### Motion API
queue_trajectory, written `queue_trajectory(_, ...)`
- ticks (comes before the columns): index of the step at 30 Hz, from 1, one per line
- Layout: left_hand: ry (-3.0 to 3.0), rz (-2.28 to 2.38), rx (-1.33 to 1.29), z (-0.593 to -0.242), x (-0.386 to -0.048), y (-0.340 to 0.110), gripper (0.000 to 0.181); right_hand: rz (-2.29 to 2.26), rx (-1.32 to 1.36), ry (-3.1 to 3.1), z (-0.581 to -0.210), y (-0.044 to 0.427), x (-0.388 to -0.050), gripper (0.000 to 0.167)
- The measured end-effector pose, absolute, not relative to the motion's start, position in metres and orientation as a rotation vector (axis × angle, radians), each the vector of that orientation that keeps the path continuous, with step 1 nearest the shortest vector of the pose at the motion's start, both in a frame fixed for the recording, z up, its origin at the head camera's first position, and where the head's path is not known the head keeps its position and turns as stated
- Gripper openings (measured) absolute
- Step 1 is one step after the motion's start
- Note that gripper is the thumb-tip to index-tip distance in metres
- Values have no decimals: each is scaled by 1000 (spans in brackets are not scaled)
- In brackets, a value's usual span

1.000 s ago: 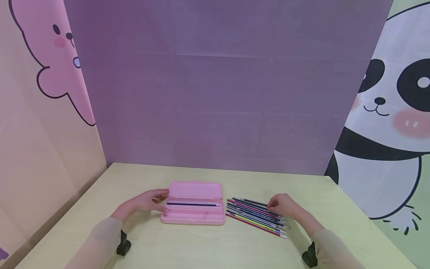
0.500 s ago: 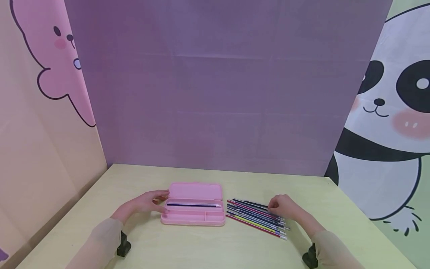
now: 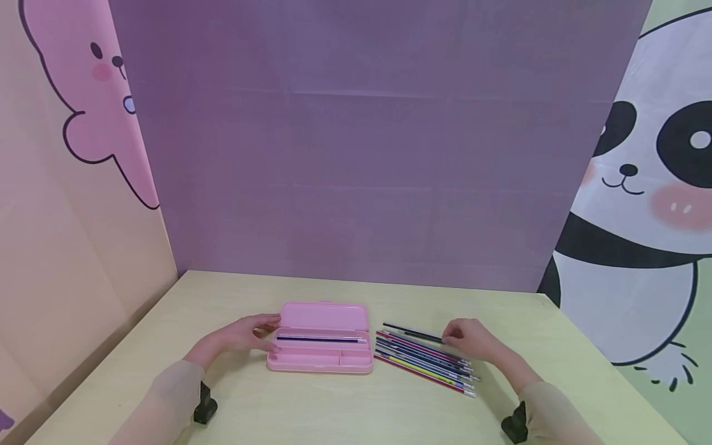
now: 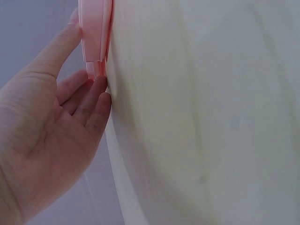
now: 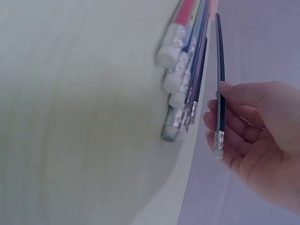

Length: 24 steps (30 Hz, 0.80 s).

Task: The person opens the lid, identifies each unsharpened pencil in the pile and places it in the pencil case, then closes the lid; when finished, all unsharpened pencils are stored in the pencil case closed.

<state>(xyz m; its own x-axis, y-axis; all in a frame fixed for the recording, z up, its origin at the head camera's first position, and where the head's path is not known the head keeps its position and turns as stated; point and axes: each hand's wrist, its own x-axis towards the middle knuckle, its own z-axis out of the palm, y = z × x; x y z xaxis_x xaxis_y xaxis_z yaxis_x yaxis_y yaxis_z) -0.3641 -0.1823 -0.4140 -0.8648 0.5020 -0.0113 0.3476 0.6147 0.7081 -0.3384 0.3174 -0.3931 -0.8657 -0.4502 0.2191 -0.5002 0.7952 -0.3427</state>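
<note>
My right hand [image 3: 471,338] pinches a black pencil [image 5: 221,56] with a white eraser between thumb and fingers. In the right wrist view the pencil is apart from the row of pencils [image 5: 176,79] beside it. Those several pencils, mostly dark blue with red and yellow ones, lie side by side on the table, erasers to the right. A pink pencil case [image 3: 303,362] lies open at their left. One dark pencil [image 3: 319,339] rests in its long rear compartment. At the case's left end my left hand [image 3: 245,332] touches it, thumb by the base and loosely bent fingers by the lid.
The pale wooden table [image 3: 311,411] ends at a purple backdrop [image 3: 356,154]. Cartoon-printed walls flank it on the left and right. A black wrist-worn device [image 3: 205,405] sits at each sleeve.
My right hand has drawn the black pencil slightly away from the rear of the row, and its far end now stands apart. The left hand and the pencil case have stayed put.
</note>
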Motion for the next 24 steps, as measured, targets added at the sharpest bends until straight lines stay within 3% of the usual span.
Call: queue_trajectory(24,2633,1063,745,-414,-364,-183,80,644,786,-2767,-382,293,-343,4)
